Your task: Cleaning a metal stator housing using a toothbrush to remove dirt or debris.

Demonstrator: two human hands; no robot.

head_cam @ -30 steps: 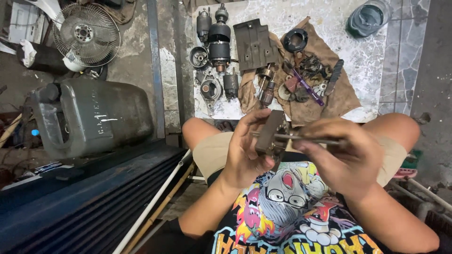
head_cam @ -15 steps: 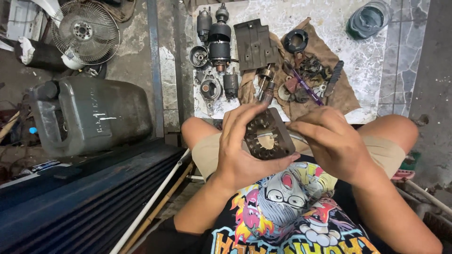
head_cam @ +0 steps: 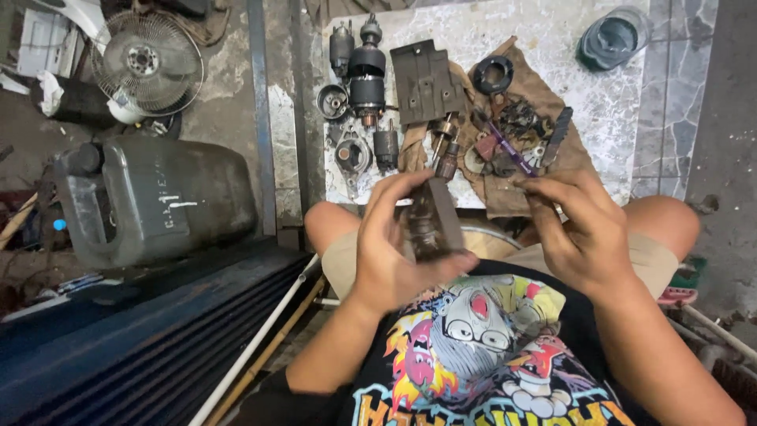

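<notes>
The left hand (head_cam: 394, 244) was clamped around a dark metal part (head_cam: 432, 221) above the lap, thumb low on its near end and fingers up its far side, so its long axis ran roughly away from the body toward the slab (head_cam: 615, 102), tilted slightly left at the far end. The right hand (head_cam: 579, 229) hovered just beside it, not touching, fingers curled loosely; whether it pinched anything small I could not tell. Beyond lay a rag (head_cam: 572, 162) strewn with small parts, a motor (head_cam: 367, 75), a plate (head_cam: 426, 83), and left of them a jerrycan (head_cam: 158, 197) and a fan (head_cam: 146, 67).
</notes>
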